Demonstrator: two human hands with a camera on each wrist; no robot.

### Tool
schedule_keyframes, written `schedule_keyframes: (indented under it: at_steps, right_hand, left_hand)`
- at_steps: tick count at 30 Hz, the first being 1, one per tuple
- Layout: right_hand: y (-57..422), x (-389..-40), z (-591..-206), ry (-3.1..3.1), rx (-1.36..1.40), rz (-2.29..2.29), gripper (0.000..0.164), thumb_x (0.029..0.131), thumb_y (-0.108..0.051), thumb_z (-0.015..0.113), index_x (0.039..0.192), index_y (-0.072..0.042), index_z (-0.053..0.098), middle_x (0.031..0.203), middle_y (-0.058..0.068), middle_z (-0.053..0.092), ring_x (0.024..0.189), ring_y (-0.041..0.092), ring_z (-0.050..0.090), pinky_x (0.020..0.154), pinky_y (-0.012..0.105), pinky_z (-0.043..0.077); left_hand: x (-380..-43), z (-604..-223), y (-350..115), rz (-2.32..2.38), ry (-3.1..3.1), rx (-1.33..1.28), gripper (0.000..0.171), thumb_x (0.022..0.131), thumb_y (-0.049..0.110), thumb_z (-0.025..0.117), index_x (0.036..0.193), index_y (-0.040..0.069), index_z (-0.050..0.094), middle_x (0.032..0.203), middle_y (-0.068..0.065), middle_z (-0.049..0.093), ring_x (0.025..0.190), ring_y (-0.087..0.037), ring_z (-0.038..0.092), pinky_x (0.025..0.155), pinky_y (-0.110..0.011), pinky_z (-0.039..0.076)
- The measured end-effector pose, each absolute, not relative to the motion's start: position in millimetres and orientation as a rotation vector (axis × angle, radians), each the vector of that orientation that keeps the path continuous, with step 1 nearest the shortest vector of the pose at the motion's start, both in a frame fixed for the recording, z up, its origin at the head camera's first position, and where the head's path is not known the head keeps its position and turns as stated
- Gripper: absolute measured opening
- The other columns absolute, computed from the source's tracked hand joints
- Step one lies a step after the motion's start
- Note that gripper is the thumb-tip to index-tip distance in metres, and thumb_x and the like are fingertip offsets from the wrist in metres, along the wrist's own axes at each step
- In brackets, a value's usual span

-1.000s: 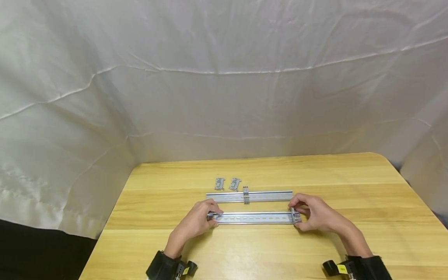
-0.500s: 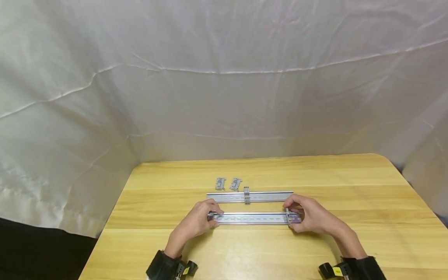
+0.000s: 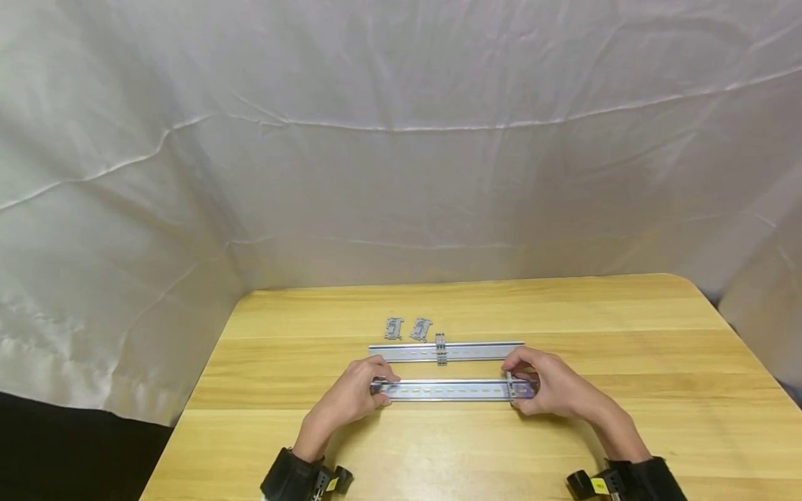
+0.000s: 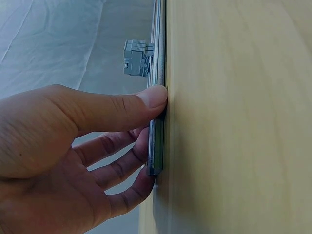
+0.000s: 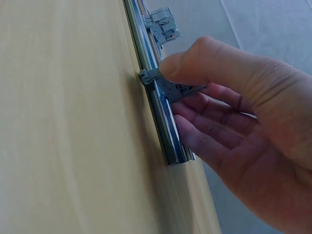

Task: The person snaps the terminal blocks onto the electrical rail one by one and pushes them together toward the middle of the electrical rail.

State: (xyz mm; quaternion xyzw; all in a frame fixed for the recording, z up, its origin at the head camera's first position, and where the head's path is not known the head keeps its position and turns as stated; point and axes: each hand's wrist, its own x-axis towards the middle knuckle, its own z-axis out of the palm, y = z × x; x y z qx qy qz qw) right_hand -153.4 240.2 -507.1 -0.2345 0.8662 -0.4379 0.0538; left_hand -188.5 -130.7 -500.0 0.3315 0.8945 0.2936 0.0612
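A slotted metal DIN rail (image 3: 445,390) lies crosswise on the table, nearest the person. At its left end my left hand (image 3: 357,392) grips it, thumb on the near edge and fingers at the far edge, as the left wrist view confirms. Near the right end, a thin grey terminal block (image 5: 168,87) sits across the rail. My right hand (image 3: 554,385) pinches that block between thumb and fingers, which partly cover it. Bare rail (image 5: 170,136) sticks out past the block toward the rail's right end.
Behind lies a second DIN rail (image 3: 482,351), with several grey terminal blocks (image 3: 441,349) clipped side by side on it. Two loose grey terminal blocks, one left (image 3: 393,328) and one right (image 3: 421,329), lie flat beyond it. A pale curtain (image 3: 401,181) hangs behind the wooden table (image 3: 451,452).
My right hand has slid leftward along the near rail with the terminal block, from close to the right end to a little inward. The left hand stays on the left end.
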Motion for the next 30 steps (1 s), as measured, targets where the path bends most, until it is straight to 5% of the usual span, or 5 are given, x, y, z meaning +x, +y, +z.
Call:
schedule_keyframes:
  at_steps: [30]
  right_hand:
    - [211,-157,-509,2.620,-0.740,-1.376,0.050,0.063,0.002,0.081,0.109,-0.001,0.060,0.111,0.012,0.063,0.106,0.029,0.063,0.091,0.038,0.054]
  left_hand:
    - [-188,-500,-131,0.892,2.704,0.998,0.031,0.075,0.002,0.080,0.105,0.002,0.075,0.101,-0.005,0.067,0.096,-0.022,0.065,0.087,-0.038,0.056]
